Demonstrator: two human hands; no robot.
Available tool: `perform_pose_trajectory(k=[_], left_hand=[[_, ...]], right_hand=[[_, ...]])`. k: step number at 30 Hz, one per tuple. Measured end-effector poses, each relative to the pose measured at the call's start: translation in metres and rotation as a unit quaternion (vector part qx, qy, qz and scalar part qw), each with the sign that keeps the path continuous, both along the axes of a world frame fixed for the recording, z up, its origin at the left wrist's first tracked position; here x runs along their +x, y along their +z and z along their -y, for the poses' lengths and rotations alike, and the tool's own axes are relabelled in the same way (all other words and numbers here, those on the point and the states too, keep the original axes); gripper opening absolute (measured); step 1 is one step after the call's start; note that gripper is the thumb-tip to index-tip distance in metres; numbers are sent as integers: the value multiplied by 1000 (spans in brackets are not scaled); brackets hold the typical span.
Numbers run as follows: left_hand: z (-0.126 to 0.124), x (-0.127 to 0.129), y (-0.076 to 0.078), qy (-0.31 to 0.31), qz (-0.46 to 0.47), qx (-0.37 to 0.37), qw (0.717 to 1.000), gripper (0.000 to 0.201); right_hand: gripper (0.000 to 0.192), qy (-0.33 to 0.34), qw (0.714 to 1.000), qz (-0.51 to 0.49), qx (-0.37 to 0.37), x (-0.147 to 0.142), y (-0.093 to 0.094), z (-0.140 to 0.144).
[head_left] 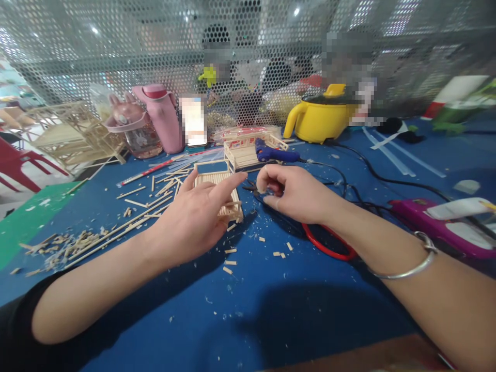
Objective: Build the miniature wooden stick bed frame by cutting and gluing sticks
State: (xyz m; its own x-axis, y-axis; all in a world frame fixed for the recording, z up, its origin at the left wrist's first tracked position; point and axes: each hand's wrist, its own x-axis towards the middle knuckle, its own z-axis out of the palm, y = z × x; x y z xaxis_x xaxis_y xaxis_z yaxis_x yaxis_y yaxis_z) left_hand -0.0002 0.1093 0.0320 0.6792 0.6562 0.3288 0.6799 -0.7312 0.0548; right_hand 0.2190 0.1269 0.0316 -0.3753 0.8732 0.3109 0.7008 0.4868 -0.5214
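My left hand (194, 222) is over a small model of pale wooden sticks (217, 178), its fingers spread and its index finger stretched to the right. Part of the model is hidden under the hand. To its right, my right hand (298, 194) is closed, thumb and fingers curled toward each other; whatever may be between the fingertips is too small to make out. Dark metal jaws (251, 187) of a cutting tool show beside these fingertips, and a red handle loop (329, 248) lies below the wrist. Behind the right hand rests a blue glue gun (277, 153).
Loose sticks (132, 222) and offcuts (77, 245) litter the left side. A second stick model (244, 155) stands behind. Farther back are a pink bottle (165, 121), a lit phone (194, 121) and a yellow pot (321, 121). Cables run right toward a purple device (426, 222).
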Motion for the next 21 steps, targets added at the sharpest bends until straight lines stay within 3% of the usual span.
perform_pose_trajectory(k=[6, 12, 18, 21], left_hand=[[0, -1, -2, -1, -3, -11, 1000, 67], [0, -1, -4, 1, 14, -9, 1000, 67], [-4, -2, -7, 1, 22, -9, 1000, 67], [-6, -2, -9, -1, 22, -5, 1000, 65]], right_hand=[[10, 21, 999, -27, 0, 0, -4, -2], [2, -8, 994, -106, -9, -1, 1, 1], [15, 18, 998, -58, 2, 2, 9, 4], [29, -8, 1000, -10, -1, 3, 11, 5]])
